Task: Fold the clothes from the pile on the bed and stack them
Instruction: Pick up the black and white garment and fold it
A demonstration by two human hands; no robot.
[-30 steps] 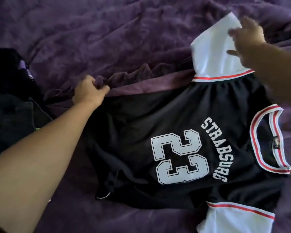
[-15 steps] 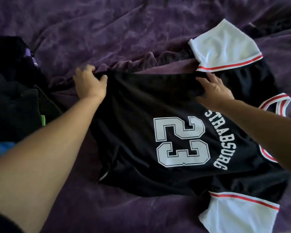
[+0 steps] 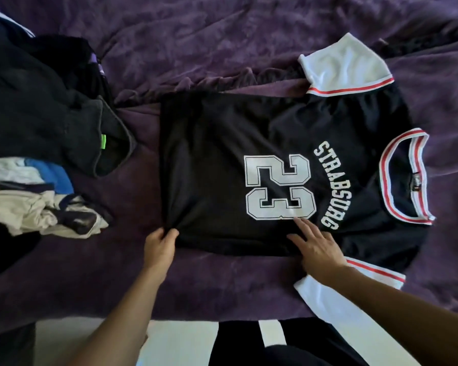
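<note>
A black jersey (image 3: 217, 154) with white sleeves, a red-striped collar and the print "23 STRABSURG" lies spread flat on the purple bed cover (image 3: 222, 43), collar to the right. My left hand (image 3: 159, 245) pinches its near bottom corner, and the cloth puckers there. My right hand (image 3: 315, 245) rests flat with spread fingers on the near edge, just below the number. The near white sleeve is partly hidden under my right forearm.
A pile of unfolded clothes (image 3: 37, 107) fills the left side: dark garments, a blue piece and white pieces. The bed's near edge runs along the bottom, with pale floor (image 3: 180, 336) below it.
Both hands came from the jersey's far edge to its near edge. The jersey now lies flatter and squarer. The view has pulled back, showing the pile and the floor.
</note>
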